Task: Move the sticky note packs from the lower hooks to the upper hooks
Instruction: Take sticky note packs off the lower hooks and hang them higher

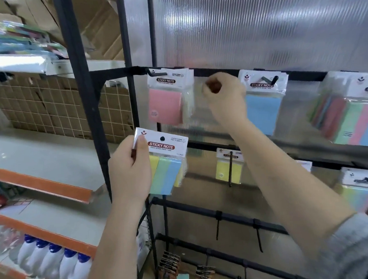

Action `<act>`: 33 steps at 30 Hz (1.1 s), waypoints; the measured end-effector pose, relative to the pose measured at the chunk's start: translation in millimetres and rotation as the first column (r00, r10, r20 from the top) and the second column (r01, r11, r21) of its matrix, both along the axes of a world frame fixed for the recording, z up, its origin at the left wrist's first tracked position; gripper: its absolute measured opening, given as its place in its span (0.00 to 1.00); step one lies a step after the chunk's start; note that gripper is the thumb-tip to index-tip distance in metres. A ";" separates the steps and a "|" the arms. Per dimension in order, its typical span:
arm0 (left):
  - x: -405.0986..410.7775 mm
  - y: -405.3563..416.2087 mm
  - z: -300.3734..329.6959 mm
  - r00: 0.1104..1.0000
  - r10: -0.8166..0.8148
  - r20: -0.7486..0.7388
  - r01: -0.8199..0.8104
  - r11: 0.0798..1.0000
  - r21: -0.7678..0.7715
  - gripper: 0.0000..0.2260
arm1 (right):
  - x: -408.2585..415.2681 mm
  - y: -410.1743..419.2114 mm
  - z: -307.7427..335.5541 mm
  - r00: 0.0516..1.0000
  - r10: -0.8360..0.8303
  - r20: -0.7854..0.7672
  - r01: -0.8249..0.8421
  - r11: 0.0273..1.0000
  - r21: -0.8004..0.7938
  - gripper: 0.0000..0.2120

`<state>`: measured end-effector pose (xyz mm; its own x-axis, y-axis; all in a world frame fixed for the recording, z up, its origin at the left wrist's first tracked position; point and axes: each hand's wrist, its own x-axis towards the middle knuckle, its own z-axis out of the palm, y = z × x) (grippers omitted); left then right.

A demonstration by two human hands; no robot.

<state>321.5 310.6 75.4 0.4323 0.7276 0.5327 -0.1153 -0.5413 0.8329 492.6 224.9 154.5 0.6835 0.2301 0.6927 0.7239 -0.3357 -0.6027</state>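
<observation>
Left hand (130, 174) grasps a striped pack (166, 161) below the pink pack (166, 99); right hand (224, 98), fingers curled, empty, beside it.

Striped sticky note pack (166, 161) upright, held.

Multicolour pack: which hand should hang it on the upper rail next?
Left, probably. The left hand already grips the multicolour pack by its header card, hang hole exposed, just below the upper rail. The right hand is up at the rail between the pink pack and blue pack, fingers curled; what it holds is unclear.
</observation>
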 end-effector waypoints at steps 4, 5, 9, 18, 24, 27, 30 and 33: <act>17.7 -15.8 6.1 0.997 -0.070 0.045 0.068 0.997 0.047 0.12 | -3.7 -60.5 -20.6 0.997 0.029 -0.077 -0.033 0.998 -0.049 0.04; 23.2 -20.4 7.4 0.994 -0.086 0.061 0.083 0.995 0.062 0.13 | -4.1 -77.0 -26.9 0.995 0.018 -0.097 -0.021 0.999 -0.037 0.04; 51.0 -39.1 10.8 0.978 -0.158 0.139 0.142 0.983 0.119 0.17 | -5.3 -141.2 -54.9 0.983 -0.097 -0.157 0.098 0.995 -0.002 0.05; 99.7 -128.1 31.3 0.901 -0.382 0.205 0.340 0.916 0.213 0.19 | 9.0 -264.2 -105.9 0.884 -0.366 -0.292 0.363 0.929 -0.068 0.07; 124.7 -187.7 48.8 0.818 -0.530 0.225 0.490 0.845 0.213 0.20 | 24.0 -322.4 -135.5 0.806 -0.461 -0.370 0.453 0.884 -0.115 0.05; 138.2 -212.8 59.0 0.796 -0.546 0.262 0.490 0.835 0.251 0.16 | 28.1 -340.5 -139.9 0.792 -0.473 -0.386 0.460 0.878 -0.130 0.06; 149.3 -236.6 63.7 0.783 -0.548 0.293 0.482 0.833 0.269 0.19 | 32.1 -351.6 -139.8 0.797 -0.471 -0.378 0.448 0.881 -0.154 0.06; 158.8 -250.6 64.7 0.781 -0.531 0.328 0.468 0.846 0.256 0.19 | 36.2 -357.0 -137.0 0.803 -0.444 -0.397 0.426 0.894 -0.137 0.06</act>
<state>480.3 60.1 140.2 0.4574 0.3609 0.8127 -0.6882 -0.4352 0.5805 528.8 -132.1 17.5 0.9352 -0.1386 0.3259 0.1878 -0.5861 -0.7882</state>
